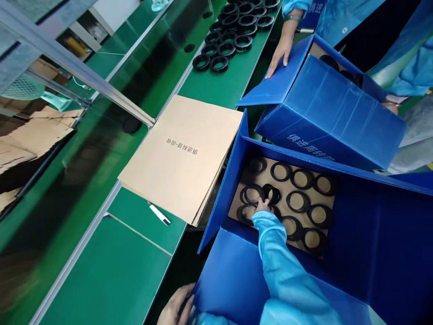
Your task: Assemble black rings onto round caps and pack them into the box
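Note:
Inside the nearer blue box (352, 216), my right hand (263, 205) reaches down with its fingers closed on a black ring (274, 195), which stands tilted among the others. Several more black rings (297, 201) lie in rows on a brown cardboard sheet (275, 183) at the bottom of the box. My right forearm partly covers the rings at the near side. At the lower edge of the view, my left hand (176, 306) has its fingers curled at the edge of the box's blue flap (233, 271).
A stack of cardboard sheets (182, 153) overhangs the green bench (101, 266), with a white-handled cutter (159, 214) beside it. Several black rings (228, 48) stand farther along the bench. A co-worker's hand (282, 52) touches a second blue box (334, 113). A metal post (111, 92) crosses the left.

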### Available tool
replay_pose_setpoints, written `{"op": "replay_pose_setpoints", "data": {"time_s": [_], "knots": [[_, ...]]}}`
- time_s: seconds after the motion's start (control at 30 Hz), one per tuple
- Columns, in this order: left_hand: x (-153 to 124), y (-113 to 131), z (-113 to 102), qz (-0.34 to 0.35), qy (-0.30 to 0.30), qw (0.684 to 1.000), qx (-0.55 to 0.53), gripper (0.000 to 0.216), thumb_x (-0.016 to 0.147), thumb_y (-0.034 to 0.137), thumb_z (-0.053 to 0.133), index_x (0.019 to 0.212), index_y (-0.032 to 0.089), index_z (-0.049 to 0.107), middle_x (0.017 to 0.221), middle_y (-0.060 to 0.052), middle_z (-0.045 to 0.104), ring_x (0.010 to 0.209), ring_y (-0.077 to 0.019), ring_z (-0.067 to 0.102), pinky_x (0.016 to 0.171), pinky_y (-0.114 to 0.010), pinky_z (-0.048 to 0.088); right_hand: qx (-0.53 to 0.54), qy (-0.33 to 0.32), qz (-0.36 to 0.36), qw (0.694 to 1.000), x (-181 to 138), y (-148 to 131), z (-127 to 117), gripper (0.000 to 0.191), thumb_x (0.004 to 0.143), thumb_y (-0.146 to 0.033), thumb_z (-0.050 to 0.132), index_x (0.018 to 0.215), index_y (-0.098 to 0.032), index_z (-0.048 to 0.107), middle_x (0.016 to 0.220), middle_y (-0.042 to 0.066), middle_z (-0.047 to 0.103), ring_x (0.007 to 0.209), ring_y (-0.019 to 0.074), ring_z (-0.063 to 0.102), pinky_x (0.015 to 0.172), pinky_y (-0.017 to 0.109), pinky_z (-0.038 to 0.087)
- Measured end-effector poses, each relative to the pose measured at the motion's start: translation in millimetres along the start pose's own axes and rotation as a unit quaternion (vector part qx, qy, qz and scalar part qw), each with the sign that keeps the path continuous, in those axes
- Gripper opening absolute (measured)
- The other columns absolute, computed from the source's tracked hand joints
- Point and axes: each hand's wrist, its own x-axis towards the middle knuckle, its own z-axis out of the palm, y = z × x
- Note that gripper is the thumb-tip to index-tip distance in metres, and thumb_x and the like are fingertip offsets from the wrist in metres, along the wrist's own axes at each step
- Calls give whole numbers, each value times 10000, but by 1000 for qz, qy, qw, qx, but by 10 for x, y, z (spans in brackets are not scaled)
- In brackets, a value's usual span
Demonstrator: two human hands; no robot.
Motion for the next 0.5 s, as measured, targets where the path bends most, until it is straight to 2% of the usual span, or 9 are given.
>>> {"op": "replay_pose_setpoints", "data": {"time_s": [0.13,0.3,0.4,0.5], "knots": [[-65,4,-27,15,7,1000,-4,423,941,560,502,1134,260,729,1130,-53,747,1040,-236,719,977,-347,589,59,72,-29,995,-278,165,-221,473,745,-149,640,1212,-202,589,1242,114,473,933,217,634,874,323,513],[-144,-88,-120,70,21,997,-28,424,945,543,493,1143,247,722,1136,-58,743,1057,-228,711,1001,-351,573,111,190,-42,975,-862,252,-672,488,715,-241,629,1189,-159,549,1162,133,512,1028,256,603,957,322,492],[-245,-272,-199,96,39,993,-59,400,945,512,496,1138,240,717,1136,-59,741,1042,-219,712,980,-329,580,126,268,-66,953,-1398,192,-1011,507,702,-330,624,1167,-147,541,1127,148,534,1082,298,573,988,377,479],[-502,-470,-261,99,68,988,-93,375,953,467,475,1135,237,708,1137,-70,736,1048,-220,701,988,-344,566,141,316,-122,930,-2143,126,-1243,615,691,-482,646,1182,-132,524,1103,172,558,1133,358,538,1016,484,452]]}}
